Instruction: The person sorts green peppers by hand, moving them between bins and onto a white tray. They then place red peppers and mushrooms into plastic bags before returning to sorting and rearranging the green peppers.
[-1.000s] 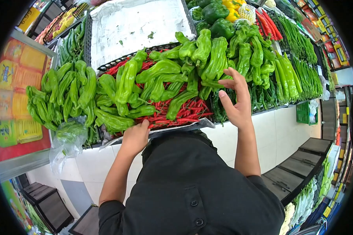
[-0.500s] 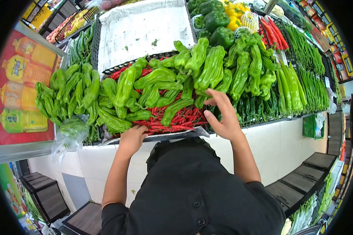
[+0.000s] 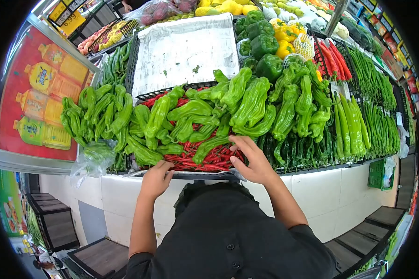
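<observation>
Small red chilies point(image 3: 204, 161) lie in a crate in front of me, partly covered by long wrinkled green peppers point(image 3: 190, 111). My left hand point(image 3: 156, 178) is at the crate's front edge, thumb apart from the fingers, its fingertips by the chilies' left end and a green pepper point(image 3: 145, 151). Over the right end of the chilies is my right hand point(image 3: 252, 161), thumb and forefinger spread with nothing between them. Its forefinger tip comes close to the lower end of a single green pepper point(image 3: 211, 146) lying on the chilies.
Behind the peppers, a paper-lined crate point(image 3: 184, 53) holds a few leaf scraps. Dark green peppers point(image 3: 295, 148) and bell peppers point(image 3: 265, 44) are on the right. A plastic bag point(image 3: 94, 160) hangs at the front left, near a drinks-picture panel point(image 3: 44, 95). A green basket point(image 3: 378, 174) stands below the display.
My right hand has moved left, in over the chilies' right end. My left hand stays near the front edge. The whole view has shifted, so more of the back shows.
</observation>
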A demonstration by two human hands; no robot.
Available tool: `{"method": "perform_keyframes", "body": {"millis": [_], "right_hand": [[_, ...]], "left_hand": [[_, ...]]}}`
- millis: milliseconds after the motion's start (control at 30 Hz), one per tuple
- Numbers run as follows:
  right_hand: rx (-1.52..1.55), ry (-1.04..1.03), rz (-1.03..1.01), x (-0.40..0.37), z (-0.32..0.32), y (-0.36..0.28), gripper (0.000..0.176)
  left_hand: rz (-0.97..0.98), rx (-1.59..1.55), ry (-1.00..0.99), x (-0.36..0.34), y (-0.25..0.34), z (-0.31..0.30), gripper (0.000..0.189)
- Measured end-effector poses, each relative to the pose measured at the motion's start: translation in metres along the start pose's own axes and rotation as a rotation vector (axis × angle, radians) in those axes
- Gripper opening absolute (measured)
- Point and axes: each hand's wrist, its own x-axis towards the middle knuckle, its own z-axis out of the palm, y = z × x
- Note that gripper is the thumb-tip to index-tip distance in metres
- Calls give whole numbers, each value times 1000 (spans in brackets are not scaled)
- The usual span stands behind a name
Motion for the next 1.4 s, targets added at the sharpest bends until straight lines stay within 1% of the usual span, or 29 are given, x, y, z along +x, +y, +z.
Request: {"method": "perform_keyframes", "body": {"millis": [200,267,367,467,500,567,633,733,833,933,967,1067,1100,1167,1200,1233,1333,1400], "right_hand": [[-15,-28,-29,15,23,-14,48],[7,-30,2,22,38,-22,48],[32,-33,18,35,70,-32,48],[-17,-38,-39,60,112,-52,48],[48,-40,-60,71,128,-57,49],[94,-57,-23,97,158,-72,49],[191,-27,16,126,190,-78,50],[264,16,228,179,233,-87,58],[190,8,402,230,265,-95,71],[-392,1,332,271,283,-108,79],[-389,-88,404,281,285,-109,91],[-570,-132,383,293,306,-97,97],[-573,-123,366,296,311,-89,102],[-523,-112,394,302,315,-75,103],[-495,-106,408,304,314,-84,104],[-277,-163,583,305,308,-102,104],[-112,-109,667,308,310,-98,104],[1,3,632,308,313,-95,99]], "left_hand": [[95,-99,166,-2,-7,-23,12],[143,-132,241,-5,-16,-32,11],[179,-161,317,-16,-40,-49,12],[207,-219,429,-28,-81,-67,12],[195,-238,443,-31,-94,-74,12],[175,-273,473,-37,-118,-92,11],[220,-304,492,-37,-142,-106,11],[277,-337,479,-39,-168,-125,11],[336,-374,468,-42,-186,-137,10],[357,-406,447,-50,-199,-138,10],[357,-415,439,-53,-203,-136,10],[321,-478,408,-64,-214,-132,10],[323,-498,397,-67,-216,-134,9],[335,-507,402,-72,-225,-133,10],[341,-510,403,-74,-229,-133,10],[351,-476,390,-75,-234,-135,10],[324,-501,369,-76,-243,-135,9],[337,-496,358,-74,-246,-137,9]]}}
